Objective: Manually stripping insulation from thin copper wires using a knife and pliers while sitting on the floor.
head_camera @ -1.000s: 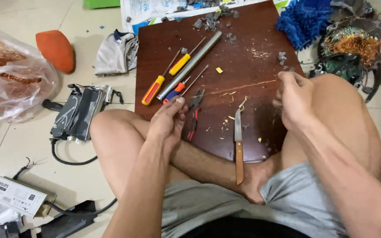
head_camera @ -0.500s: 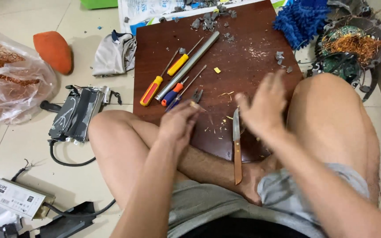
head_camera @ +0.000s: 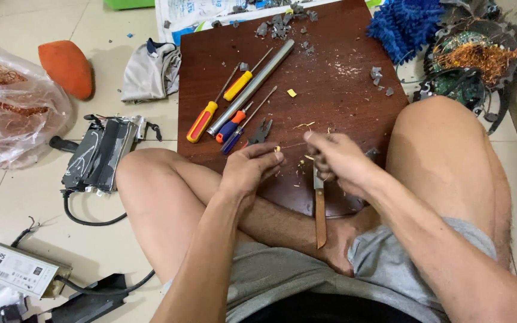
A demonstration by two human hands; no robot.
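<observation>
Head view: both hands are now brought together over the near edge of the dark wooden board point(head_camera: 342, 54), where a second ago they were held apart. The left hand point(head_camera: 248, 170) has been lifted from the pliers point(head_camera: 261, 131), which are left lying on the board at about 12 o'clock from it. Its fingers are pinched narrow on one end of a thin wire point(head_camera: 291, 145). The right hand point(head_camera: 339, 160) has been drawn in from 3 o'clock, and its fingers are closed on the other end. The wire is thus stretched taut between the two hands, just above the board.

From this change it is judged that tool work has been set aside and that the strand is being handled bare-handed, perhaps pulled straight or stripped.

A wooden-handled knife point(head_camera: 319, 209) is seen at 6 o'clock from the right hand, partly hidden under it. Screwdrivers point(head_camera: 203, 119) and a grey metal rod point(head_camera: 251, 87) are laid out at 11 o'clock.
</observation>
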